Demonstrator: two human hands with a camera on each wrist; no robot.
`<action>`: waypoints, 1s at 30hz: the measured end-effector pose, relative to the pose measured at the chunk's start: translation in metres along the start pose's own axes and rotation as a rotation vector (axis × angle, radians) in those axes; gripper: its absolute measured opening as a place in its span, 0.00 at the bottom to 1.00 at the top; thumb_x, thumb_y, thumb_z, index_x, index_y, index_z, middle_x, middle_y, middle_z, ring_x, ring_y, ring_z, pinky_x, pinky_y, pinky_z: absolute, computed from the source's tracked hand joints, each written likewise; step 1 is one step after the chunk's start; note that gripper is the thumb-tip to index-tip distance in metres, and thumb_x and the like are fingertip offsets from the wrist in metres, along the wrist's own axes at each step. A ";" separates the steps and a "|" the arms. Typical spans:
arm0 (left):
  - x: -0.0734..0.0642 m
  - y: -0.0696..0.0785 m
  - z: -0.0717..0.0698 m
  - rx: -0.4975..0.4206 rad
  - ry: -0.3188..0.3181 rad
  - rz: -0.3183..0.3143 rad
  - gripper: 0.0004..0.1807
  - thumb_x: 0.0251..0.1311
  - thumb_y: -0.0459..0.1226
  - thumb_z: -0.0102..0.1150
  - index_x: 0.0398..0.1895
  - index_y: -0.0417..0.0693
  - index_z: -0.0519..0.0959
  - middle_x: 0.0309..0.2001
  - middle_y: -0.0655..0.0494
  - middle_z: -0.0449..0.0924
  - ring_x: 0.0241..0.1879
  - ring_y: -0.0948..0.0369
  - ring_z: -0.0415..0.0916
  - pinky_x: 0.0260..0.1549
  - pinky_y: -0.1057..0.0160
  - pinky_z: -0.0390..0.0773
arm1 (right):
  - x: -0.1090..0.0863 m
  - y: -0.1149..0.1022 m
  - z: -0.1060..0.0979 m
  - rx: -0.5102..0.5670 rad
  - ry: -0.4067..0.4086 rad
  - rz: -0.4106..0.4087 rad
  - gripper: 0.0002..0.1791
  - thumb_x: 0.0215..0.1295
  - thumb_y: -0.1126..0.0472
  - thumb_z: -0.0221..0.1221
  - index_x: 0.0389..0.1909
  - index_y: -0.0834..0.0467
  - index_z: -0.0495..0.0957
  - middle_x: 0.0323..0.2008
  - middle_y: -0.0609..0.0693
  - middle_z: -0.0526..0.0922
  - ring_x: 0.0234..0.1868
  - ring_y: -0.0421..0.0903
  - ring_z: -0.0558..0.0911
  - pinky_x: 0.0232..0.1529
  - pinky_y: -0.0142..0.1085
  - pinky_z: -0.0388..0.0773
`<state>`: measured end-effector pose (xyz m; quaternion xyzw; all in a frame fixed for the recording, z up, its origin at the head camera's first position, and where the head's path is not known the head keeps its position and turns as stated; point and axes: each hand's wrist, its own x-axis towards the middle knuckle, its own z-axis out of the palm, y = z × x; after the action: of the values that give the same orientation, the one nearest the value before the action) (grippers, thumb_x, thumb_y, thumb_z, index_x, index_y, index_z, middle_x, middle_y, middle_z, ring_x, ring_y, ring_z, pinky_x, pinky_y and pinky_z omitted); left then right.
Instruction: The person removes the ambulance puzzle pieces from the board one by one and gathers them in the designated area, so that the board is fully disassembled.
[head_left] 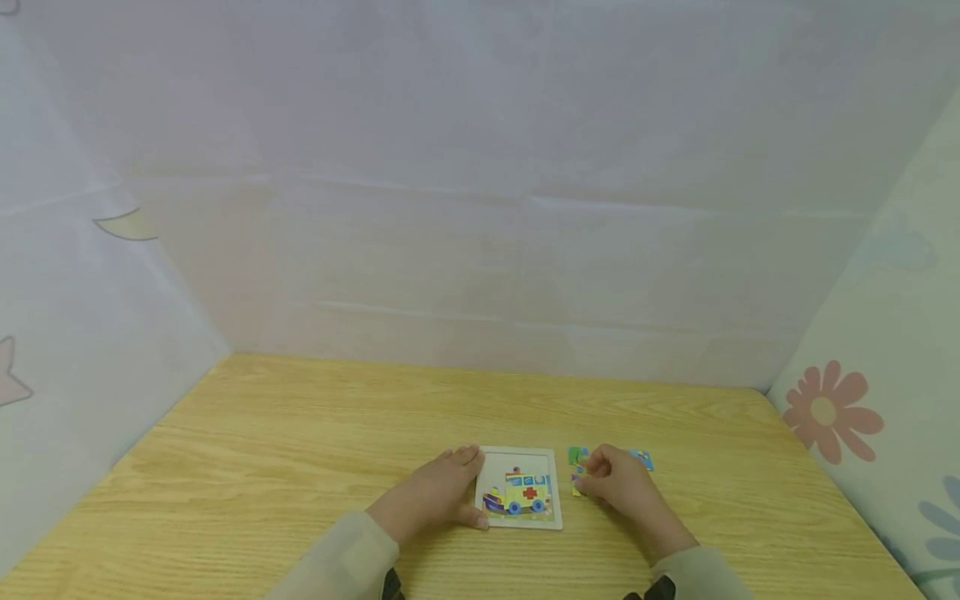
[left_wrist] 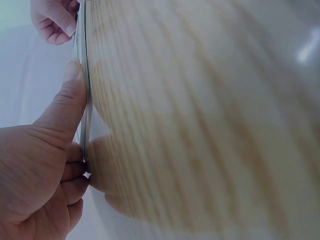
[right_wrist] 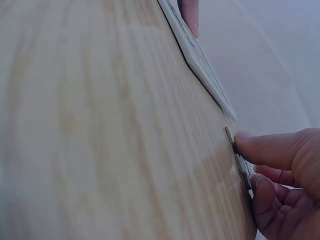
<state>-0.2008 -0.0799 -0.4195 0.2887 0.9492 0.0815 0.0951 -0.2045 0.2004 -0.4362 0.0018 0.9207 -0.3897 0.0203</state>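
A square puzzle board [head_left: 519, 523] with a pale frame lies flat on the table, part filled with a yellow ambulance picture. My left hand [head_left: 447, 487] rests at its left side, fingers by the far corner and thumb on the near one. In the left wrist view that thumb [left_wrist: 70, 95] lies extended along the board's edge. Right of the board, my right hand [head_left: 618, 482] pinches a small puzzle piece [right_wrist: 242, 170] between thumb and index finger, low at the tabletop. Its picture is mostly hidden by the fingers.
A green puzzle piece [head_left: 577, 455] lies just beyond the right fingertips, and a blue one [head_left: 642, 459] shows behind that hand. The wooden table [head_left: 300, 433] meets a pale cloth backdrop [head_left: 480, 275] at the back and sides.
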 end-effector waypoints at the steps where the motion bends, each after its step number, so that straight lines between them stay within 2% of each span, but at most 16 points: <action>1: 0.000 0.000 0.000 0.001 0.001 0.001 0.52 0.43 0.61 0.60 0.66 0.36 0.61 0.68 0.43 0.59 0.67 0.50 0.57 0.67 0.53 0.56 | 0.000 0.000 0.000 -0.011 0.000 -0.001 0.14 0.47 0.59 0.70 0.29 0.58 0.75 0.24 0.48 0.74 0.25 0.42 0.71 0.22 0.30 0.71; 7: 0.001 -0.001 0.000 -0.002 0.004 -0.001 0.53 0.43 0.62 0.60 0.66 0.36 0.61 0.68 0.43 0.59 0.68 0.50 0.56 0.68 0.54 0.56 | 0.003 0.002 0.001 -0.028 0.009 -0.009 0.15 0.46 0.58 0.71 0.29 0.58 0.75 0.25 0.47 0.75 0.27 0.42 0.71 0.26 0.31 0.71; 15: 0.000 0.001 0.000 0.015 -0.004 0.010 0.52 0.44 0.62 0.59 0.66 0.36 0.61 0.68 0.43 0.59 0.67 0.50 0.57 0.67 0.54 0.57 | 0.002 0.002 -0.003 0.082 0.000 0.041 0.14 0.50 0.59 0.68 0.32 0.60 0.75 0.24 0.49 0.74 0.23 0.43 0.73 0.22 0.31 0.74; 22: -0.001 0.003 -0.002 -0.004 -0.006 0.000 0.52 0.44 0.62 0.60 0.66 0.36 0.61 0.68 0.43 0.59 0.68 0.50 0.56 0.68 0.54 0.56 | 0.001 -0.011 -0.010 0.159 -0.011 0.044 0.12 0.55 0.61 0.64 0.37 0.62 0.75 0.27 0.50 0.74 0.26 0.43 0.73 0.23 0.31 0.75; 30: -0.001 0.003 -0.003 0.010 -0.009 -0.002 0.51 0.44 0.62 0.60 0.66 0.37 0.61 0.68 0.44 0.59 0.68 0.51 0.56 0.68 0.54 0.56 | -0.001 -0.027 -0.008 0.237 -0.047 -0.003 0.13 0.55 0.62 0.64 0.39 0.63 0.75 0.28 0.50 0.75 0.26 0.44 0.74 0.25 0.32 0.77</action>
<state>-0.1991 -0.0782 -0.4160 0.2887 0.9494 0.0755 0.0980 -0.2041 0.1879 -0.4110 -0.0064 0.8674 -0.4959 0.0410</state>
